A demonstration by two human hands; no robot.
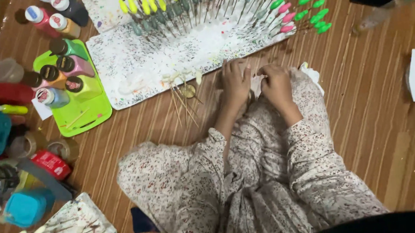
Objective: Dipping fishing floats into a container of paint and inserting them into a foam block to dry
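Both hands, left hand [235, 83] and right hand [276, 84], press a small white scrap [256, 83] (grip unclear). Beyond them, many painted sticks [210, 6] stand in the speckled white foam board [132, 68]; bare thin wooden sticks [183, 103] lie left.

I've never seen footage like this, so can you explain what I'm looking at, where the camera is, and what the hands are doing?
One camera, worn on a person's head, looks down at their lap and a wooden floor. The left hand and right hand rest close together on something pale; whether they grip it I cannot tell. Beside them lie thin wooden sticks. Ahead, a paint-speckled white board holds upright sticks with coloured tips. To the left, paint bottles stand on a green tray.
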